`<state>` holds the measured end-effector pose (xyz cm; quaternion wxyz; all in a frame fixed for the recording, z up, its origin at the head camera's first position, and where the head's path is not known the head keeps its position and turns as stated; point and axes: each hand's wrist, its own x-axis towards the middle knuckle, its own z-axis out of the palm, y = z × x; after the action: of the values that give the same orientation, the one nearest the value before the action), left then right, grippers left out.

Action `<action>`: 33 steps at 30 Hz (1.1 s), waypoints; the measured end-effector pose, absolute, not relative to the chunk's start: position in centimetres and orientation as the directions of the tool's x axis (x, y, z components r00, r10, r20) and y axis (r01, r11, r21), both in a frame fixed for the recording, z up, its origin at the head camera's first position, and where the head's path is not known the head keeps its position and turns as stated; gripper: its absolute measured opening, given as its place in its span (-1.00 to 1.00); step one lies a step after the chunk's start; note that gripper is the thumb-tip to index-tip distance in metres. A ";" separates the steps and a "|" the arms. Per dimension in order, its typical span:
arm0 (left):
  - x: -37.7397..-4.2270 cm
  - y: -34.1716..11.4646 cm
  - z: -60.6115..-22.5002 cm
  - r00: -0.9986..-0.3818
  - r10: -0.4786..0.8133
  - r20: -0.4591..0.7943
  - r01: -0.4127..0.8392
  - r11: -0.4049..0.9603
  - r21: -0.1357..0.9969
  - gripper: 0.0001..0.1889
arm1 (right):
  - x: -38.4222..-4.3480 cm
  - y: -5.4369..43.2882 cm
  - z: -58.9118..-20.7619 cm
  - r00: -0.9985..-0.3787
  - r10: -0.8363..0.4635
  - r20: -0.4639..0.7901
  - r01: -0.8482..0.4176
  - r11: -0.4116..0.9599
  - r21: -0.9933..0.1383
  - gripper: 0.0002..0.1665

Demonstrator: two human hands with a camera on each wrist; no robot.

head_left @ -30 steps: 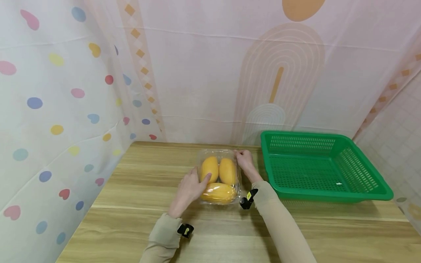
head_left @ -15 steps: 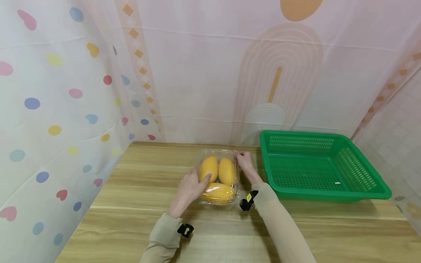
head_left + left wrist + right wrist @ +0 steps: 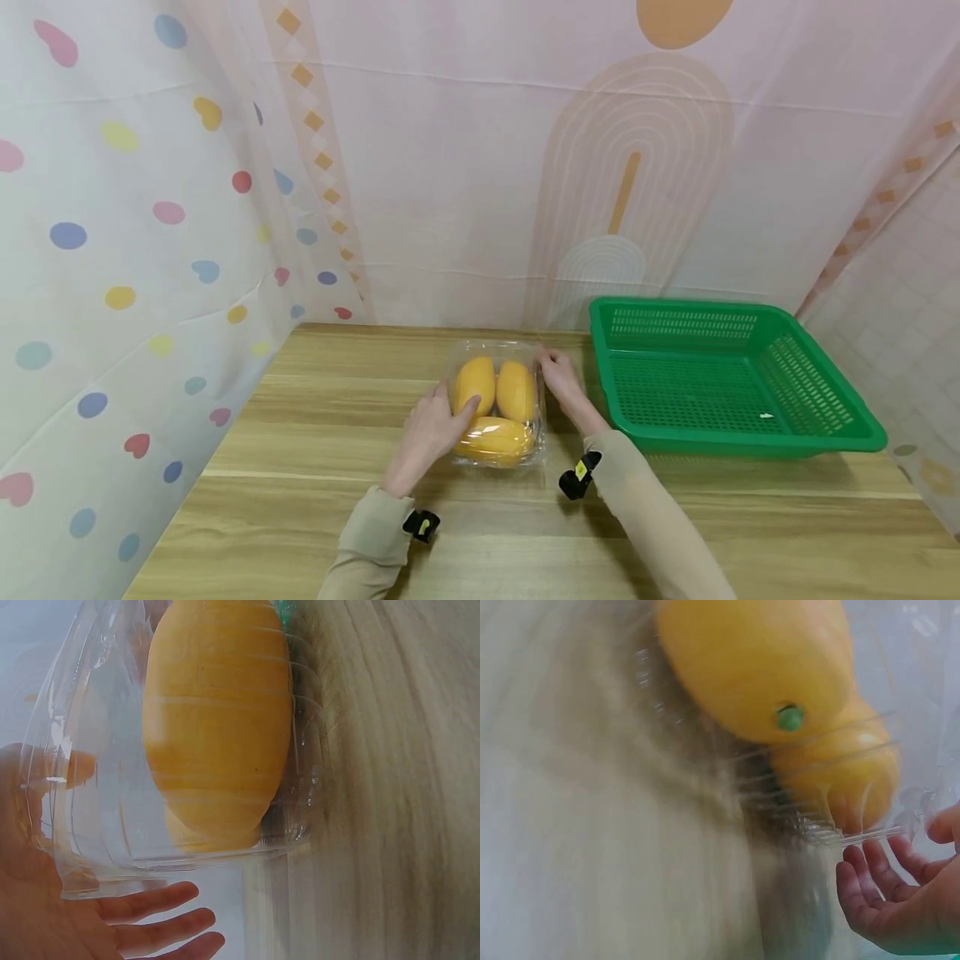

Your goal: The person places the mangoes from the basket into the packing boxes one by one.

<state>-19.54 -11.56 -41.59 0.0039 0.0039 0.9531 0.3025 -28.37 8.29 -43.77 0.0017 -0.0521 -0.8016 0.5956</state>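
A clear plastic clamshell box (image 3: 501, 348) lies on the wooden table with three yellow mangoes (image 3: 516, 392) inside, two side by side and one crosswise nearer me. My left hand (image 3: 435, 425) rests along the box's left side, its thumb on the lid over a mango, the other fingers fairly straight beside the rim in the left wrist view. At the far right corner, my right hand (image 3: 561, 377) holds the box edge with bent fingers (image 3: 889, 877), thumb on the other side. One mango (image 3: 757, 667) shows a green stem end in the right wrist view.
A green perforated plastic basket (image 3: 712, 440) stands on the wooden table (image 3: 300, 467) to the right of the box, with a small white scrap (image 3: 766, 415) in it. A patterned curtain (image 3: 450, 183) hangs behind the table and along both sides.
My right hand and forearm have shifted slightly right and toward me, with the fingers lower on the box corner. My left hand, the box and the mangoes stay nearly in place.
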 end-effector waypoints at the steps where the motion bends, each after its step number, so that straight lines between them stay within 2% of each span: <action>1: -19.5 -11.6 -41.6 -1.000 0.008 -0.006 0.003 0.816 0.578 -0.15 | -28.1 8.4 -43.7 -0.995 0.079 -0.055 0.076 0.296 -0.952 -0.70; 10: -19.6 -11.6 -41.7 -1.000 0.008 0.012 0.013 0.822 0.569 -0.16 | -25.5 9.4 -43.2 -0.997 -0.052 -0.055 0.026 0.441 -0.897 -0.66; 17: -19.5 -11.5 -41.7 -1.000 0.006 0.007 0.009 0.827 0.562 -0.15 | -22.9 10.4 -43.1 -0.972 -0.199 -0.124 0.015 0.476 -0.880 -0.63; 22: -19.7 -11.5 -41.7 -1.000 0.007 0.008 0.010 0.830 0.557 -0.15 | -21.1 11.5 -43.0 -0.938 -0.326 -0.121 -0.051 0.473 -0.880 -0.67; 33: -19.7 -11.6 -42.0 -1.000 0.010 0.024 0.021 0.831 0.556 -0.16 | -18.7 13.0 -43.2 -0.815 -0.551 -0.179 -0.110 0.451 -0.886 -0.57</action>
<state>-19.69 -11.56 -42.02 -0.0099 0.0081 0.9567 0.2909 -18.67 13.02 -43.16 -0.2279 0.2014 -0.8207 0.4837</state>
